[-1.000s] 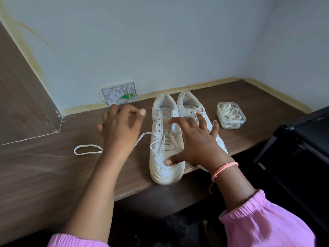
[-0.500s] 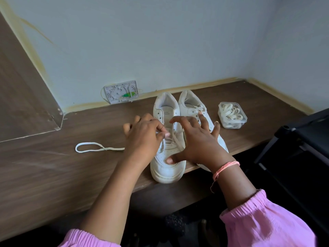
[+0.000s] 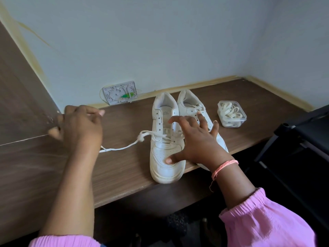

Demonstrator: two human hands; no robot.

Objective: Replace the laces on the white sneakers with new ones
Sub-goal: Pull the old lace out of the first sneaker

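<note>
**Hands and sneaker pair, wooden desk**

Left hand (image 3: 81, 124): fingers curled, lifted out to the left; whether it pinches the old lace (image 3: 124, 147) cannot be told. Right hand (image 3: 194, 141): fingers spread, pressing on the left sneaker (image 3: 164, 161), thumb on the toe. Lace trails from the lower eyelets across the desk (image 3: 124, 172). Right sneaker (image 3: 192, 106) touching alongside, laced. Clear tub of new laces (image 3: 231, 113) near, on the right.

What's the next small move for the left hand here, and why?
Probably keep drawing the lace out leftward. The left hand has its grip on it, the right hand braces the near sneaker, and only the lowest eyelets remain threaded, with a bunched loop just outside them.
</note>
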